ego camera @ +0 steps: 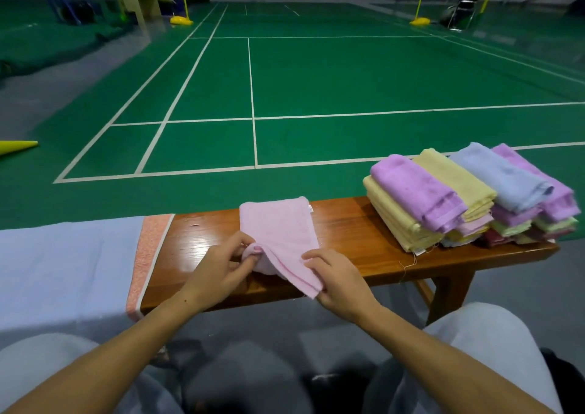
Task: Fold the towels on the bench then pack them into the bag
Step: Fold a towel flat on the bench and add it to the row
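A pale pink towel (280, 233) lies folded into a strip on the wooden bench (345, 233), running from the far edge toward me. My left hand (221, 268) pinches its near left corner, which is bunched around my fingertips. My right hand (338, 279) pinches the near right corner, which hangs over the bench's front edge. At the right end of the bench sits a pile of folded towels (468, 198) in purple, yellow, blue and dark red. At the left end lies a flat light-blue bag (63, 264) with a pink and white trimmed edge.
The bench stands at the edge of a green badminton court (316, 81) with white lines. A yellow cone (17, 147) lies on the floor at far left. My knees in grey trousers (474, 344) are just in front of the bench.
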A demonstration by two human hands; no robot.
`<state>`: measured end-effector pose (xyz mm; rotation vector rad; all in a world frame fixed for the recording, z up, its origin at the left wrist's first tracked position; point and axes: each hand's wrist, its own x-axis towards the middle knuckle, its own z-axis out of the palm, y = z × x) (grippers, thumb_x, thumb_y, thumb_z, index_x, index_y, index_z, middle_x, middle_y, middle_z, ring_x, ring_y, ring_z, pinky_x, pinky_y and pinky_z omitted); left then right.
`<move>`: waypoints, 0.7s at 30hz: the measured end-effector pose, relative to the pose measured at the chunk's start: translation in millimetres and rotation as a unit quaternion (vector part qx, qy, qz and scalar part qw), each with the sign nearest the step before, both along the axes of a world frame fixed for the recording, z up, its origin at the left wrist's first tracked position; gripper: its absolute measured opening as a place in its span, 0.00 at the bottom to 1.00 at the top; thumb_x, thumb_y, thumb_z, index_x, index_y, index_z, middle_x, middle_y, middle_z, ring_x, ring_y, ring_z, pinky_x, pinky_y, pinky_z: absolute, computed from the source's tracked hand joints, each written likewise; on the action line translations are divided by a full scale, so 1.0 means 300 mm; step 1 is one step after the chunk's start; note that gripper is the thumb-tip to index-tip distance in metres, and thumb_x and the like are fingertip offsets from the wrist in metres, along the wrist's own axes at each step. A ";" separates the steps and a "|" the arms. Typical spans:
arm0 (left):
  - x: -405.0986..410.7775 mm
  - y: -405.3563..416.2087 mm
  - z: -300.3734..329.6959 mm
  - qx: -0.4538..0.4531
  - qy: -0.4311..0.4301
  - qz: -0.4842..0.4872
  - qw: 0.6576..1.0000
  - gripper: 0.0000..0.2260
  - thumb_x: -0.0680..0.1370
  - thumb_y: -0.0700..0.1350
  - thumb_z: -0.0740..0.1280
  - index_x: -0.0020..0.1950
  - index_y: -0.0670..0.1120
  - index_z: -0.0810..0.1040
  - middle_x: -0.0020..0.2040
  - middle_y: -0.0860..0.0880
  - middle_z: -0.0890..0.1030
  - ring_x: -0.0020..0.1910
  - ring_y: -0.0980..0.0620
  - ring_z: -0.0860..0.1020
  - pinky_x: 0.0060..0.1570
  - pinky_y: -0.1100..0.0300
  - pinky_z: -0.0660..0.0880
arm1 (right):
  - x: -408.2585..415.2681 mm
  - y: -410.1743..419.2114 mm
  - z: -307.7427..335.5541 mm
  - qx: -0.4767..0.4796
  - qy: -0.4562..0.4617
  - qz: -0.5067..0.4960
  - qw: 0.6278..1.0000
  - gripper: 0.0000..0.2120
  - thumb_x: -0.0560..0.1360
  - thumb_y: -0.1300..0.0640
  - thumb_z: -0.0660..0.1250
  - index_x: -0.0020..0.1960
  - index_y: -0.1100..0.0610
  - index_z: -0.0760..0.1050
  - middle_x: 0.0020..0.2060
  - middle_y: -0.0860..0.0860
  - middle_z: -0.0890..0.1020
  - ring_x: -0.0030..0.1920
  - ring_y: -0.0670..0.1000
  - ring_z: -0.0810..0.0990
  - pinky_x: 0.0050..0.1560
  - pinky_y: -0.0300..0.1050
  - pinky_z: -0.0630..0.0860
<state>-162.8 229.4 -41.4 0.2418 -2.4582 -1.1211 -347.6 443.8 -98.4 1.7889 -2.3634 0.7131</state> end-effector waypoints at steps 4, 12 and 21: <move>0.008 -0.013 0.017 0.055 -0.020 0.003 0.998 0.09 0.85 0.53 0.65 0.56 0.48 0.78 0.46 0.55 0.85 0.45 0.52 0.84 0.39 0.61 0.79 | -0.009 0.024 0.072 -0.066 -0.171 -0.005 0.983 0.15 0.78 0.46 0.69 0.60 0.54 0.84 0.49 0.44 0.85 0.47 0.44 0.81 0.44 0.43 0.80; 0.006 -0.034 0.079 0.164 -0.006 0.015 0.986 0.10 0.79 0.58 0.68 0.49 0.52 0.77 0.38 0.42 0.80 0.33 0.43 0.78 0.30 0.60 0.71 | -0.006 0.041 0.190 -0.164 -0.399 -0.024 0.902 0.02 0.78 0.60 0.74 0.49 0.56 0.86 0.41 0.53 0.85 0.41 0.57 0.82 0.37 0.54 0.76; -0.142 -0.135 0.041 0.239 -0.064 0.160 0.956 0.07 0.83 0.44 0.69 0.53 0.40 0.76 0.41 0.34 0.83 0.36 0.41 0.82 0.35 0.41 0.82 | -0.144 -0.178 0.194 -0.158 -0.409 -0.140 0.888 0.11 0.77 0.52 0.76 0.46 0.60 0.84 0.41 0.53 0.87 0.40 0.47 0.83 0.41 0.54 0.80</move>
